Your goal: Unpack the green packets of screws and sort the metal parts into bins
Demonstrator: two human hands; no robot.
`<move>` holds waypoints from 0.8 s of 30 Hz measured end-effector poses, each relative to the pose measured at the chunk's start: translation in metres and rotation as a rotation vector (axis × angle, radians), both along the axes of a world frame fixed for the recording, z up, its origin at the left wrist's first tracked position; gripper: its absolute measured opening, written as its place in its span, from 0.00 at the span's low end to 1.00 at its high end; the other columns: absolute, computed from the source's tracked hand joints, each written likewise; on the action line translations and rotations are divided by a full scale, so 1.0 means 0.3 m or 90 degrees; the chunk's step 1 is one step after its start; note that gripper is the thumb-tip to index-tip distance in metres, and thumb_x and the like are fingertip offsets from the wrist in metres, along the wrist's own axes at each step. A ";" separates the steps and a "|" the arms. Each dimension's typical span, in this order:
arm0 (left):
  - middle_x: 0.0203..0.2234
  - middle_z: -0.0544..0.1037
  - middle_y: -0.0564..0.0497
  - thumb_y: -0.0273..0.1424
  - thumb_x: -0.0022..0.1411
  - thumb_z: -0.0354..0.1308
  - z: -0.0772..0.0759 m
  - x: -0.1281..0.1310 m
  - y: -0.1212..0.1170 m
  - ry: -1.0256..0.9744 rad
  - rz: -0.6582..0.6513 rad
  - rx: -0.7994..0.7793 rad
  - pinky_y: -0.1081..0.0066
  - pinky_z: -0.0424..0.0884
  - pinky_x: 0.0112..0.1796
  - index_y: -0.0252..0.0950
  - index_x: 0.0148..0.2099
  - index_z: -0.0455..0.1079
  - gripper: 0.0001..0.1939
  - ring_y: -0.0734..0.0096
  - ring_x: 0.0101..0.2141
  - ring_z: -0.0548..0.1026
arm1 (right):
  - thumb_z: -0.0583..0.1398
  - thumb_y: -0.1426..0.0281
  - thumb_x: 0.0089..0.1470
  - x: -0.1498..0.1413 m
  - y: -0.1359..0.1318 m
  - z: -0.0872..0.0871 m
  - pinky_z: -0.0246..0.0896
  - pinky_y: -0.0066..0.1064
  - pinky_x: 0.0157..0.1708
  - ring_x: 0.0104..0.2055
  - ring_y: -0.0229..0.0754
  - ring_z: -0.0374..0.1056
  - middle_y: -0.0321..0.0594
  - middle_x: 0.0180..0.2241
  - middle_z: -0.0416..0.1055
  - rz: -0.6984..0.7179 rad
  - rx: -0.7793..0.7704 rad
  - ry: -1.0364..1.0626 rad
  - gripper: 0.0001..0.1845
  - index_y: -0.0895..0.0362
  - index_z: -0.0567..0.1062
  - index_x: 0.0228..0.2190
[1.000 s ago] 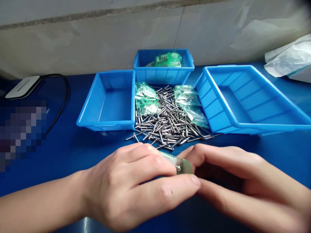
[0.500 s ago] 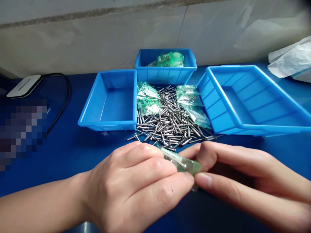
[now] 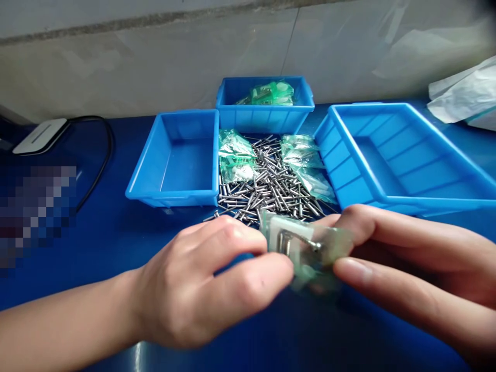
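Between both hands, above the near side of the table, is a small clear green plastic bag [image 3: 306,250] with metal screws and a pale piece inside. My left hand [image 3: 209,279] pinches its left edge between thumb and forefinger. On the right edge, my right hand [image 3: 403,268] grips the bag between thumb and fingers. Beyond the hands lies a pile of loose metal screws [image 3: 271,181]. Green plastic bags [image 3: 236,155] rest at the pile's left, and more green bags [image 3: 306,163] at its right. The bag's lower part is blurred.
Three blue bins surround the screws: a left bin [image 3: 174,197], a back bin [image 3: 267,118] holding green bags, and a right bin [image 3: 351,150]. A white device [image 3: 41,137] with a black cable [image 3: 109,150] is at far left. White wrapping [image 3: 465,93] lies at the right by the wall.
The bag has turned so its flat face with the screws shows. My left fingers have shifted to its left edge, and my right hand has risen slightly.
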State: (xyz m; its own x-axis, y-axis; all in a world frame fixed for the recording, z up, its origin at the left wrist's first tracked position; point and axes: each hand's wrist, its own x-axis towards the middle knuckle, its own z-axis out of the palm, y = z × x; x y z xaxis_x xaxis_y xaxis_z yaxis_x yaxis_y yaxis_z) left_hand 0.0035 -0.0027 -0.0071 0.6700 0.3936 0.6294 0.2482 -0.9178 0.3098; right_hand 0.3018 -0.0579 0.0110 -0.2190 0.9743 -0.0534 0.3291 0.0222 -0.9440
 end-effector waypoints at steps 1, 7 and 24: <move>0.47 0.95 0.49 0.20 0.86 0.65 0.011 -0.004 0.000 0.018 0.022 -0.007 0.71 0.93 0.49 0.41 0.65 0.79 0.14 0.64 0.42 0.94 | 0.74 0.42 0.79 -0.004 0.008 0.005 0.87 0.34 0.33 0.38 0.53 0.85 0.37 0.39 0.90 0.011 -0.026 0.037 0.20 0.40 0.87 0.38; 0.48 0.94 0.50 0.20 0.86 0.64 0.038 -0.010 0.004 0.083 0.055 0.002 0.74 0.91 0.49 0.43 0.60 0.78 0.12 0.67 0.43 0.94 | 0.80 0.42 0.72 -0.027 0.047 0.043 0.84 0.28 0.29 0.31 0.47 0.79 0.32 0.31 0.83 0.055 -0.106 0.121 0.20 0.39 0.88 0.35; 0.43 0.95 0.46 0.17 0.90 0.59 0.033 -0.012 0.022 0.074 -0.041 0.005 0.65 0.92 0.48 0.35 0.64 0.78 0.12 0.62 0.41 0.93 | 0.67 0.47 0.84 0.049 0.009 -0.008 0.77 0.24 0.28 0.29 0.44 0.74 0.31 0.30 0.81 0.054 0.091 -0.115 0.20 0.41 0.83 0.38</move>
State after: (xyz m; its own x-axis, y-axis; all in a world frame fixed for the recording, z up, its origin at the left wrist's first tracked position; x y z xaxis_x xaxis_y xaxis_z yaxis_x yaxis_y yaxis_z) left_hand 0.0000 0.0040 0.0028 0.7622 0.3432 0.5489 0.2230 -0.9352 0.2751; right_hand 0.3164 -0.0552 0.0086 -0.2991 0.9535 0.0376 0.4838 0.1855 -0.8553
